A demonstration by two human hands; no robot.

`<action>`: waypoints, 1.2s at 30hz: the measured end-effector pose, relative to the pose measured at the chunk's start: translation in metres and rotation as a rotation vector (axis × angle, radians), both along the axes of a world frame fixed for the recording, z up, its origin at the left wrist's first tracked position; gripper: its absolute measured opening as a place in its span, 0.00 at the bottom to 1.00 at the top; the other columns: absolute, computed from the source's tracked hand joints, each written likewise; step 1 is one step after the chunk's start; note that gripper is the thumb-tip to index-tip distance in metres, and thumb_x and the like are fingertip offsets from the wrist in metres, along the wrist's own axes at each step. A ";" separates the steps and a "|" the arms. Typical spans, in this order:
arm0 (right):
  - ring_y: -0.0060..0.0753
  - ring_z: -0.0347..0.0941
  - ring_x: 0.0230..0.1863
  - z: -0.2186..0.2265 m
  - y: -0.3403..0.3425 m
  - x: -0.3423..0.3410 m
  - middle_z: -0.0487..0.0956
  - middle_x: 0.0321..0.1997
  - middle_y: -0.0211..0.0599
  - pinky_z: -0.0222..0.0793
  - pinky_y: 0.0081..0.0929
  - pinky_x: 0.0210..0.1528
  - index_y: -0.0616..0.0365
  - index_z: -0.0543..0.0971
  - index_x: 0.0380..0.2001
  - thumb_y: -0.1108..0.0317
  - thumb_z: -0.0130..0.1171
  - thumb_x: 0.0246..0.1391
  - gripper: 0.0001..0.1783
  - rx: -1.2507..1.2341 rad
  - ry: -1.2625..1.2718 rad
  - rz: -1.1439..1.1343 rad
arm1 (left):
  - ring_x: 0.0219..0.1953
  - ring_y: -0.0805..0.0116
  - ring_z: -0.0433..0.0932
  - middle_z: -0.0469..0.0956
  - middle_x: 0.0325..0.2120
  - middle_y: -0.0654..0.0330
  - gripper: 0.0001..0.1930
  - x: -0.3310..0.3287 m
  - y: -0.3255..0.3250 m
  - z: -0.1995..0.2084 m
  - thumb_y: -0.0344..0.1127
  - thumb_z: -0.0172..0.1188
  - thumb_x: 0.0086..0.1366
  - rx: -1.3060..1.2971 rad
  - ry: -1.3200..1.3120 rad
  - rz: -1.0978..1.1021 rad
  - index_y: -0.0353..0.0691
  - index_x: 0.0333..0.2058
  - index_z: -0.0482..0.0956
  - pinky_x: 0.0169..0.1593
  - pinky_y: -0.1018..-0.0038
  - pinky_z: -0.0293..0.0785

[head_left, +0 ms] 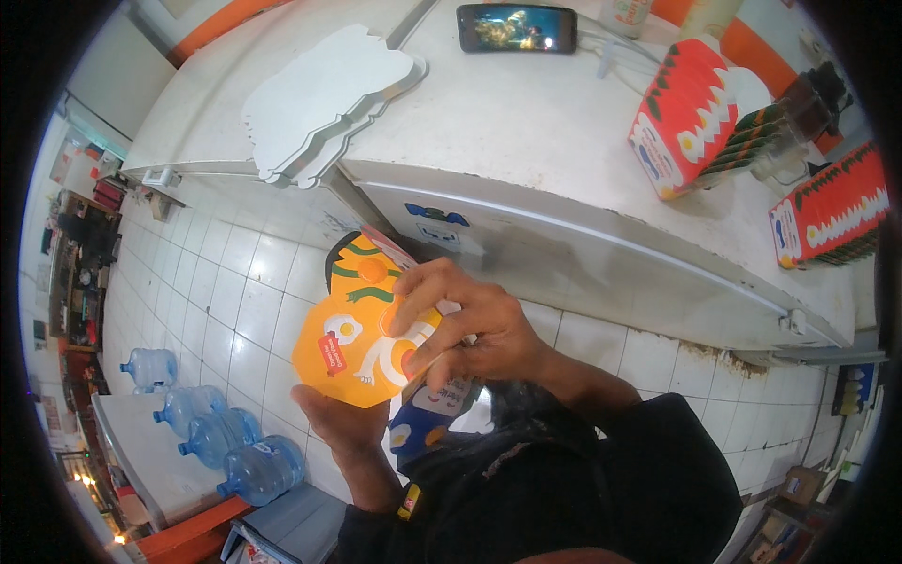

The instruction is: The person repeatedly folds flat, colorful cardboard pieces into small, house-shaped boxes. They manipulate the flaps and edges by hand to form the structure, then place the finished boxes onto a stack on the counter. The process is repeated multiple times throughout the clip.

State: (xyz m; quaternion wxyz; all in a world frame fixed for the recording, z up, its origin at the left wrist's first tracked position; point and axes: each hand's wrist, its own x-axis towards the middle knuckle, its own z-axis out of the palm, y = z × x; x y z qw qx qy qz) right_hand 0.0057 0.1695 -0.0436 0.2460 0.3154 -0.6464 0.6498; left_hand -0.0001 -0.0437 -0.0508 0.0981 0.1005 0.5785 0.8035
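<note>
— What have you got in your hands, and how many?

— One flat orange carton blank [362,343], printed with fried eggs and green stripes, with a black scalloped top edge. My left hand [343,423] cups it from below; my right hand [470,329] lies over its front, fingers [413,305] pinching it. Behind my right fingers I see a second printed piece [427,414], blue and white; how it is held I cannot tell.

— And beyond your fingers?

— Up past them, on the white counter [526,122], one stack of blank white cut-outs [329,99] to the upper left. Far to the upper right, two rows of folded red cartons: one [686,117] nearer, one [832,216] at the edge. One phone [517,28] lies straight above, screen lit.

— Any containers?

— Four big water bottles [221,432] on the floor, left of and below my left fingers, blue and clear; their fill I cannot tell.
</note>
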 end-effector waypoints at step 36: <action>0.58 0.62 0.64 0.029 0.017 0.005 0.67 0.59 0.49 0.57 0.54 0.65 0.55 0.72 0.29 0.71 0.70 0.41 0.15 0.206 0.109 -0.331 | 0.40 0.65 0.81 0.80 0.41 0.56 0.25 -0.006 0.026 0.048 0.35 0.71 0.53 -0.099 0.047 0.016 0.34 0.48 0.74 0.44 0.73 0.79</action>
